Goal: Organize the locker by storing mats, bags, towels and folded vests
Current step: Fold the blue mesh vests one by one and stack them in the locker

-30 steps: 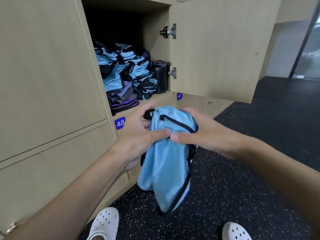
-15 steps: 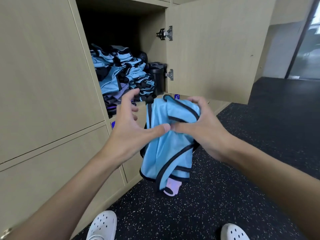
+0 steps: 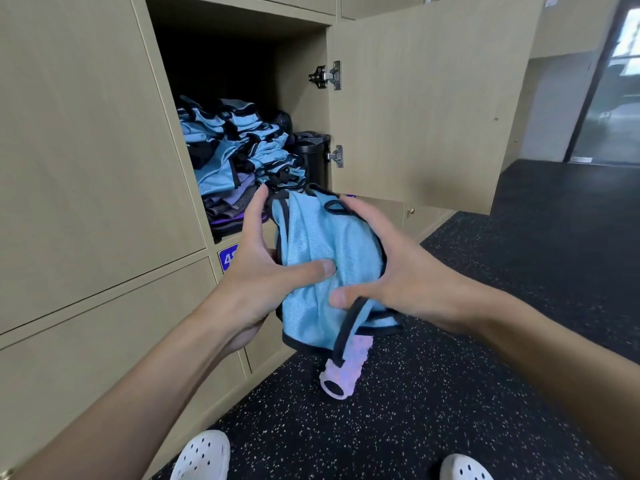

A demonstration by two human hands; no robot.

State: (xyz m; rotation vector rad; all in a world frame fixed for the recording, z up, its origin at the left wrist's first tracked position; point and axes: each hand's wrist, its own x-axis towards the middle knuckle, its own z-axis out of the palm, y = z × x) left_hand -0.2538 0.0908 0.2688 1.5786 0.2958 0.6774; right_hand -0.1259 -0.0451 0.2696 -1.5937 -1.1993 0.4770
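blue vest [image 3: 311, 237] gripped between left hand [image 3: 263, 275] and right hand [image 3: 412, 278]

A light blue mesh vest with black trim [image 3: 311, 244], partly folded into a loose bundle, hangs upright in mid-air at the centre of the scene, just in front of the open wooden locker compartment [image 3: 299, 84]; the left hand [image 3: 256, 271] and the right hand [image 3: 408, 271] pinch it from either side; a black-edged loop droops from its lower right; far left inside the compartment, a stack of folded light blue vests [image 3: 235, 150] sits unevenly on grey and purple folded cloths [image 3: 227, 209].
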